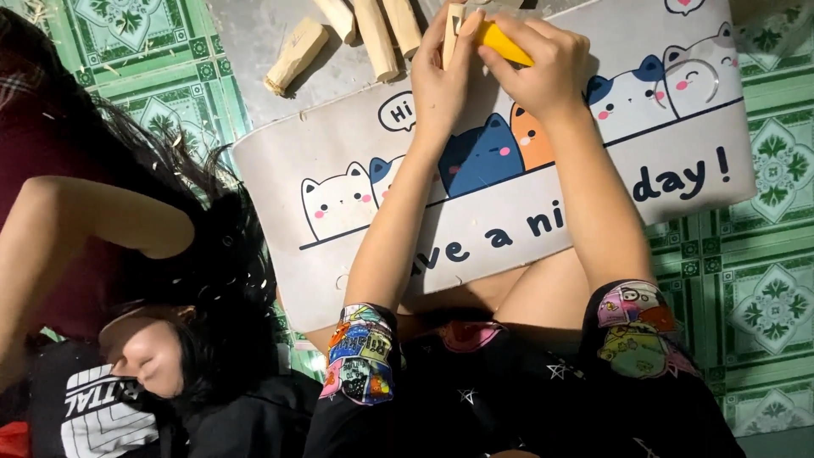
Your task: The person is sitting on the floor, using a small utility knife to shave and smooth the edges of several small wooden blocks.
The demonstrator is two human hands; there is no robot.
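Two hands: both busy up top, over the cat-print mat [543, 225]
Left hand [439, 83]: fingers wrapped round a pale wooden stick [452, 30]
Right hand [543, 66]: closed on a yellow-handled tool [502, 42], touching that stick
Loose wood pieces [373, 34]: just left, beside the mat

Soft overhead indoor light, mild blur, faint shadows.

yellow tool [504, 42] | pale wood pieces [294, 56] | green patterned floor [767, 297]
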